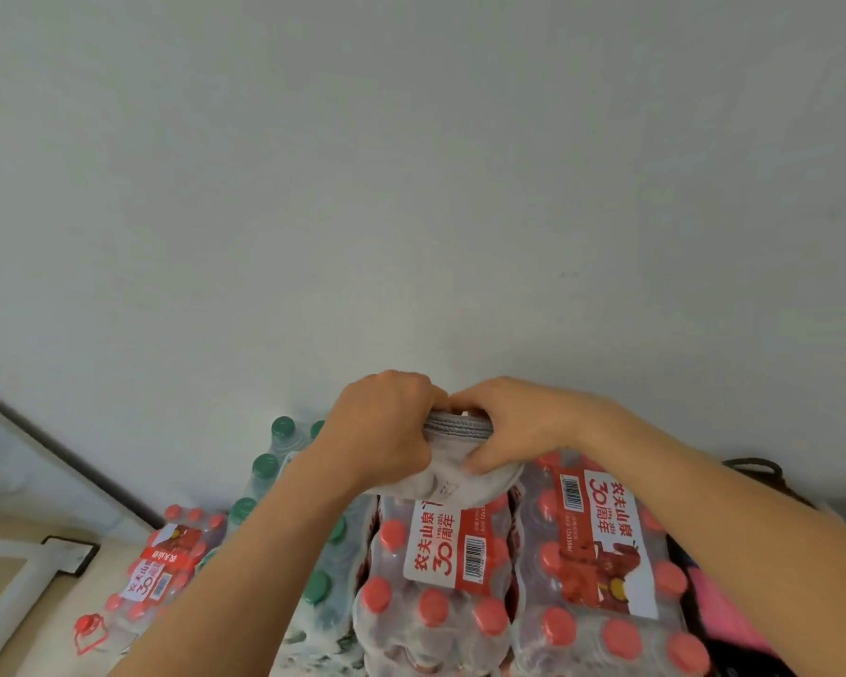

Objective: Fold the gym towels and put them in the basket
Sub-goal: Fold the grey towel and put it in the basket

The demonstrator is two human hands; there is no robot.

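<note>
A small grey towel (453, 481) with a stitched grey hem hangs bunched between both hands, held up in front of a pale wall. My left hand (387, 427) grips its left side with curled fingers. My right hand (514, 422) grips its right side, thumb pressed on the cloth. The two hands touch above the hem. Most of the towel is hidden inside the fists. No basket shows in view.
Shrink-wrapped packs of red-capped water bottles (597, 554) stand directly below the hands, with green-capped bottles (274, 461) to the left. A pink cloth (733, 623) lies at the lower right. A white frame (15, 588) sits on the floor at left.
</note>
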